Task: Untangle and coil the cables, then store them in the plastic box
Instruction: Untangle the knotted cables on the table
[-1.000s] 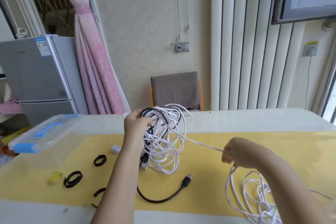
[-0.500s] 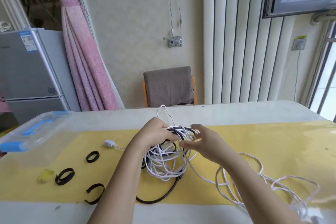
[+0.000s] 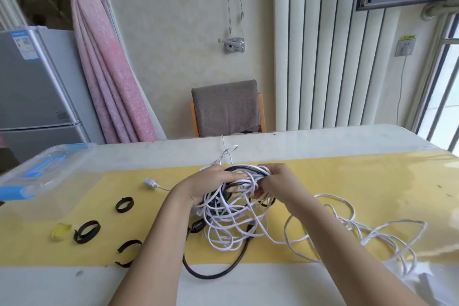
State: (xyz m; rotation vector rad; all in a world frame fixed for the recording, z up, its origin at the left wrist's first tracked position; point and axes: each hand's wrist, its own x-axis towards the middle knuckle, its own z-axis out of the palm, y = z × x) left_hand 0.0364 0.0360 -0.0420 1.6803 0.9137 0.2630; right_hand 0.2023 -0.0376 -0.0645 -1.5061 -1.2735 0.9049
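A tangle of white and black cables (image 3: pixel 231 221) hangs just above the yellow mat (image 3: pixel 347 181) at the table's middle. My left hand (image 3: pixel 211 185) grips the top of the bundle from the left. My right hand (image 3: pixel 275 182) grips the same top loops from the right, fingers curled into the strands. A black cable (image 3: pixel 213 273) loops down toward the front edge. Loose white cable (image 3: pixel 360 231) trails over the mat to the right. The clear plastic box (image 3: pixel 47 176) with blue latches stands at the far left.
Three black strap loops (image 3: pixel 87 231) and a small yellow piece (image 3: pixel 60 230) lie on the mat at the left. A white plug (image 3: pixel 150 183) lies left of the hands. A brown chair (image 3: pixel 227 108) stands behind the table; a grey fridge (image 3: pixel 32 87) is at far left.
My right hand let go of the stretched white strand at the right and came in to the bundle. Both hands now hold its top, lower over the mat.
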